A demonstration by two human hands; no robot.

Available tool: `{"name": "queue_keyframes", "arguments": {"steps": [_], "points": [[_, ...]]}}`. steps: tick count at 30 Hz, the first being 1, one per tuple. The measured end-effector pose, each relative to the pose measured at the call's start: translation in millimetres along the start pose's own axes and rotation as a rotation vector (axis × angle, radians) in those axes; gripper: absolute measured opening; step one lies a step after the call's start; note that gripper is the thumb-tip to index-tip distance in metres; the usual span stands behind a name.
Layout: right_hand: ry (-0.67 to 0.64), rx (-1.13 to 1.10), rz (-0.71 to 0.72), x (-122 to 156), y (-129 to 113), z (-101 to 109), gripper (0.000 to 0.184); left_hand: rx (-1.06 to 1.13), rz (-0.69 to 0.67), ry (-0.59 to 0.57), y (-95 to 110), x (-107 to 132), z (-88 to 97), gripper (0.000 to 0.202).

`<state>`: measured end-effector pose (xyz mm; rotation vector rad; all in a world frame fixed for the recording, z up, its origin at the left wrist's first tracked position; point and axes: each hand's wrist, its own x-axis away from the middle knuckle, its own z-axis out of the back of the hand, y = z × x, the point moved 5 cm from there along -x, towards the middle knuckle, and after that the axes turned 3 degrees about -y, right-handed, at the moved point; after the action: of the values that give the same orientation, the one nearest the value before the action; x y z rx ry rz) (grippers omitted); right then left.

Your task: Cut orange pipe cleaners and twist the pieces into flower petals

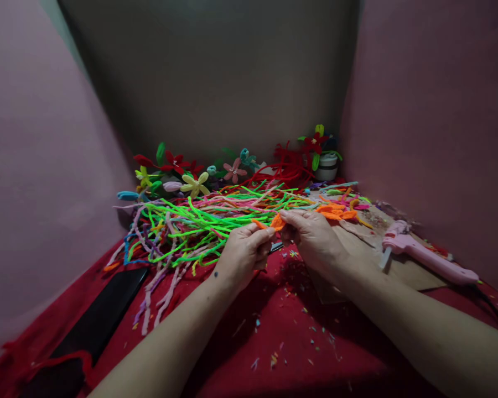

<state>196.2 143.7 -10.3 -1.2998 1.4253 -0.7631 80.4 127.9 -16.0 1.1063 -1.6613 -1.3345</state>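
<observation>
Between my two hands is an orange pipe cleaner [277, 222], bent into a small shape. My left hand [247, 251] pinches its left end, with a short tip sticking out past the fingers. My right hand [311, 237] is closed on its other side, thumb and forefinger together. Just behind the hands spreads a heap of loose pipe cleaners [199, 221], mostly bright green with pink and lilac ones. More orange bent pieces [336, 211] lie beyond my right hand. A dark metallic tool [276, 246] shows partly under the hands; its kind is hidden.
A pink glue gun [429, 257] rests on a cardboard sheet [415, 276] at right. Finished pipe-cleaner flowers [195, 185] line the back wall, beside a small white pot [327, 167]. A black flat object [103, 312] lies at left. Coloured clippings dot the red cloth [290, 342].
</observation>
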Motion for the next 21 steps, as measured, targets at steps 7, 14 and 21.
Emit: {"name": "queue_keyframes", "arguments": {"steps": [7, 14, 21], "points": [[-0.159, -0.105, -0.073, 1.3, 13.5, -9.4, 0.012, -0.080, 0.012, -0.068, 5.0, -3.2, 10.9, 0.022], [-0.153, -0.033, -0.133, 2.8, 17.4, -10.8, 0.014, -0.227, -0.057, 0.097, 14.2, -0.8, 17.9, 0.020], [-0.194, -0.093, -0.209, 3.3, 25.2, -13.2, 0.012, -0.339, -0.030, 0.209, 16.0, 2.7, 18.3, 0.022]]}}
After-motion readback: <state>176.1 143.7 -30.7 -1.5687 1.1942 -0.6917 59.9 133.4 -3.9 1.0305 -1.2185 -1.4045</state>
